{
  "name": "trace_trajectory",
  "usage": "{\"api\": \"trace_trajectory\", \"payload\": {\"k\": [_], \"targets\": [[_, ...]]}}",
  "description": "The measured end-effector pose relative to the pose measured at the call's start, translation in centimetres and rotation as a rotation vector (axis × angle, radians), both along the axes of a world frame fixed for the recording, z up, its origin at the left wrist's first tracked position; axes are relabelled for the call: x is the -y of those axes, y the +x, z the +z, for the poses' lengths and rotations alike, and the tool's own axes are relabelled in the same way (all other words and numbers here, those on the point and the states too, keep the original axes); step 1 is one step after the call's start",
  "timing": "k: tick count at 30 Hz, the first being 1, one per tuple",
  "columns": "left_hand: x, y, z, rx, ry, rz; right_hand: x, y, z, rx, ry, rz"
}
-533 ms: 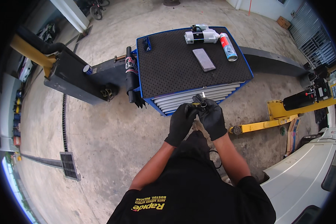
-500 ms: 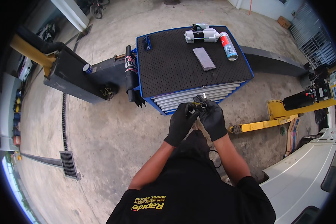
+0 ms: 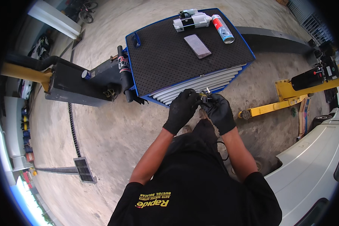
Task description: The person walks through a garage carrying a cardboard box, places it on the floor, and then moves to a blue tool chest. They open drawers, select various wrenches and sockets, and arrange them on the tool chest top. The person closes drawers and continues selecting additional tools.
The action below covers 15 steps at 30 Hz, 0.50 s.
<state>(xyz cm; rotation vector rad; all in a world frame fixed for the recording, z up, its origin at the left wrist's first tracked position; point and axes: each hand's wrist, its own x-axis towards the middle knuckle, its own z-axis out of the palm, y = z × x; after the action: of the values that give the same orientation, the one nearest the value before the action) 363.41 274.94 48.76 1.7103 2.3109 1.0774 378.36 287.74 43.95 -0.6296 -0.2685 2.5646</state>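
Both my hands wear black gloves and meet in front of the blue tool cabinet (image 3: 184, 84), at its near edge. Between their fingertips is a small dark part (image 3: 204, 98) with yellowish and pale metallic bits; its kind is too small to make out. My left hand (image 3: 182, 110) pinches it from one side. On the other side my right hand (image 3: 218, 112) has its fingers closed around it. Atop the cabinet's black perforated mat lie a silver and black starter motor (image 3: 192, 22), a red, white and blue spray can (image 3: 223, 30) and a smartphone (image 3: 197, 46).
Blue-framed glasses (image 3: 136, 39) sit at the mat's left edge. A black rolled item (image 3: 125, 75) hangs on the cabinet's left side. Yellow lift arms (image 3: 271, 107) reach in from the right, near a white vehicle (image 3: 309, 162). A floor drain grate (image 3: 84, 169) lies at left.
My view has tilted, so the cabinet and its things appear higher and slightly to the left. Both hands still hold the small part, turned slightly between the fingers.
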Motion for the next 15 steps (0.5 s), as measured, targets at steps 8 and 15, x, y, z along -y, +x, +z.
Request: {"api": "trace_trajectory", "payload": {"k": [8, 15], "targets": [[-2.0, -1.3, -1.5, -0.119, -0.034, -0.082, -0.2, 0.2, 1.8, 0.629, 0.687, -0.109], [-3.7, -2.3, -2.1, -0.153, -0.178, -0.147, -2.0, 0.0, -0.9, 0.679, 1.480, 0.144]]}}
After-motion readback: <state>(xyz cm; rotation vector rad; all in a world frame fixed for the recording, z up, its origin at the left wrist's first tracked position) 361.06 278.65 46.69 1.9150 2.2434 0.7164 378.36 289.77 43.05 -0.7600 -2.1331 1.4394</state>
